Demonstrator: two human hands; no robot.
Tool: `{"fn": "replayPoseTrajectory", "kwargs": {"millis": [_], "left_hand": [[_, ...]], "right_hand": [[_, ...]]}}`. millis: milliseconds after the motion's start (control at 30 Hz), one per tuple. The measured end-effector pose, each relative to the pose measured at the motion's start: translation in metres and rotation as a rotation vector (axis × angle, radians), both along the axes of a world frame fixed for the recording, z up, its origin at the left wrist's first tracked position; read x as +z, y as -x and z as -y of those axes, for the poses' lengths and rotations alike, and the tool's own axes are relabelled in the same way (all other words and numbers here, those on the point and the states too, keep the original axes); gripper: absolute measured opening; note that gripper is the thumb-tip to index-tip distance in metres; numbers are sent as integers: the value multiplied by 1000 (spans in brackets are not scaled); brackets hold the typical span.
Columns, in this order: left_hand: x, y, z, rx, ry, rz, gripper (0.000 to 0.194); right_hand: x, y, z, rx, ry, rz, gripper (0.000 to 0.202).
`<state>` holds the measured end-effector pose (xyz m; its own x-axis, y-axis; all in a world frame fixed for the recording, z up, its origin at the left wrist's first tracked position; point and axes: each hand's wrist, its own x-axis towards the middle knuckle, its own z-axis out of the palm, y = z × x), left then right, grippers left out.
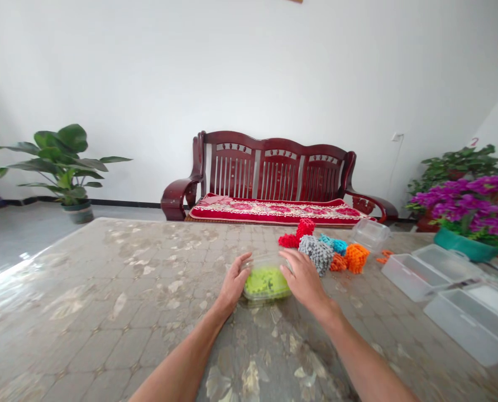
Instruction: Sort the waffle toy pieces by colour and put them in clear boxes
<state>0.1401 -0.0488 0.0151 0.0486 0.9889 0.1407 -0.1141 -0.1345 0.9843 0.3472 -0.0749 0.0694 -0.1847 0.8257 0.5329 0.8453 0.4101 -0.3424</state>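
A clear plastic container (267, 283) with yellow-green pieces inside sits on the patterned tablecloth (148, 312), slightly blurred. My left hand (235, 279) grips its left side, and my right hand (303, 276) grips its right side, fingers over the upper edge. Just beyond my right hand lie a grey block of small linked pieces (317, 254), red pieces (305, 228), blue pieces (333, 244) and an orange block (357, 258). Whether the container has its lid on is hard to tell.
Open clear boxes (470, 324) stand at the right, near a teal pot of purple flowers (469, 244). A small clear box (370, 234) lies upturned at the far edge. Behind the table is a wooden bench (278, 167); a potted plant (77, 212) stands at left.
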Motion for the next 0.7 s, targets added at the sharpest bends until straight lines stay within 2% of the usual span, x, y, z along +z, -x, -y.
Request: {"fn": "replayPoseTrajectory", "kwargs": {"millis": [167,367,567,700], "left_hand": [[3,1,1,32,-7,-36,46],[2,0,0,48,0,-54,44],[3,0,0,41,22,-57,46],[0,0,0,52,21,-54,47]], "right_hand": [[-16,-7,-17,43,130,76,46],[-30,-10,-22,83,165,22,48],[-40,-21,-28,176,295,-358,49],[-48,-21,-23,169,347,-636,51]]}}
